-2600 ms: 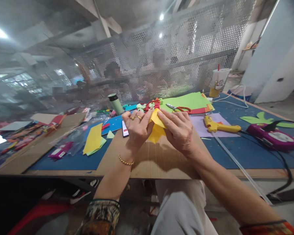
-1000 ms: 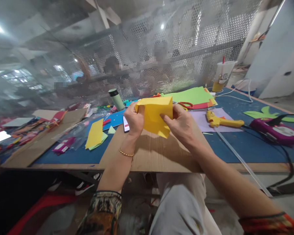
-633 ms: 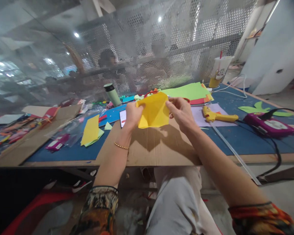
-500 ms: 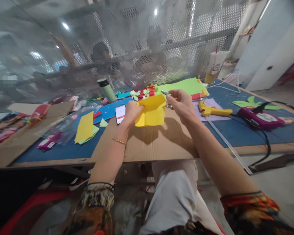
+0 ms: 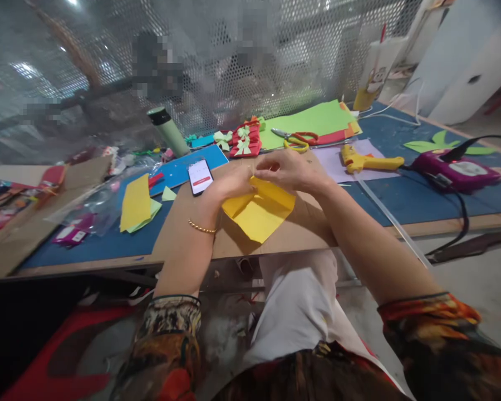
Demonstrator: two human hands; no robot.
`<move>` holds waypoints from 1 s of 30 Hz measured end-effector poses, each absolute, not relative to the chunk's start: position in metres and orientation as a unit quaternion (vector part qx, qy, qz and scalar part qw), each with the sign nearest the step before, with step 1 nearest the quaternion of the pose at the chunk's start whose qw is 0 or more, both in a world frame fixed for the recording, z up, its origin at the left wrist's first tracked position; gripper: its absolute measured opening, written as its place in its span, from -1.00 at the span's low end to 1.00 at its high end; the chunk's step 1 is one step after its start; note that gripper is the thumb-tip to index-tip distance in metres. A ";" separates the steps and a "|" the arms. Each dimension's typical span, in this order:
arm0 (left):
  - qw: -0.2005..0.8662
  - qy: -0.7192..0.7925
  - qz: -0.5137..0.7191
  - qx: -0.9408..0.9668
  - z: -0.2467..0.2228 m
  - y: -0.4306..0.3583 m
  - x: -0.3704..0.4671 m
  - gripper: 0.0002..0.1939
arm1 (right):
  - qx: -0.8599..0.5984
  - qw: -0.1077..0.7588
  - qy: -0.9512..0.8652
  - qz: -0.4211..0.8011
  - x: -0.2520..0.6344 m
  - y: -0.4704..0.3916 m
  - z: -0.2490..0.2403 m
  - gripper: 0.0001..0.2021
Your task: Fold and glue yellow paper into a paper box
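Note:
A creased yellow sheet [image 5: 259,220] is held over the cardboard [image 5: 313,239], its near corner pointing toward me. My left hand [image 5: 236,186] is closed on its left upper edge. The fingers of my right hand [image 5: 286,168] pinch the sheet's upper edge close beside the left fingertips; some fingertips are hidden. Just beyond my right hand lie scissors [image 5: 298,139] with yellow and red handles, near the edge of green sheets [image 5: 313,122]. A phone [image 5: 200,176] with a lit screen rests by my left hand.
At right are a yellow glue gun [image 5: 369,162], a purple device [image 5: 455,170] with a cable, and a clear stick [image 5: 390,217]. A green bottle [image 5: 169,132] and red pieces with pale bows [image 5: 247,139] stand behind. Yellow paper [image 5: 136,203] lies at left. A cup [image 5: 371,83] is at the back.
My right hand has let go of the scissors, which now lie on the table, and moved left onto the yellow sheet. The sheet has turned and come lower.

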State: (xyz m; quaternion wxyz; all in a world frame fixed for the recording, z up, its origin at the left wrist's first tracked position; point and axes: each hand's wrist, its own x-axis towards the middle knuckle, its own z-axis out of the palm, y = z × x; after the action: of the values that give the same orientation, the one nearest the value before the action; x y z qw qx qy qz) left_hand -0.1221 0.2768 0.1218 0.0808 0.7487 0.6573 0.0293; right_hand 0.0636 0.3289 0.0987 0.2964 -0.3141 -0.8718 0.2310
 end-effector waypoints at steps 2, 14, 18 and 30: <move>0.085 0.669 0.003 0.739 0.125 0.274 -0.114 -0.75 | -0.307 0.245 -0.893 0.221 0.063 0.326 0.100 -0.81; -0.010 0.689 0.005 0.725 0.129 0.258 -0.091 -0.68 | -0.339 0.236 -0.890 0.195 0.053 0.317 0.103 -0.88; -0.005 0.687 0.043 0.725 0.127 0.259 -0.095 -0.78 | -0.297 0.267 -0.890 0.219 0.054 0.322 0.096 -0.94; 0.075 0.636 0.032 0.767 0.151 0.230 -0.129 -0.51 | -0.228 0.248 -0.918 0.208 0.060 0.322 0.102 -0.88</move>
State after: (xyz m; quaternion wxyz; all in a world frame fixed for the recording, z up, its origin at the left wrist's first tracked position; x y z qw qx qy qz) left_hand -0.1293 0.2296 0.1513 0.0751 0.7670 0.6364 0.0321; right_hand 0.0604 0.3222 0.1022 0.2477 -0.2280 -0.9183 0.2083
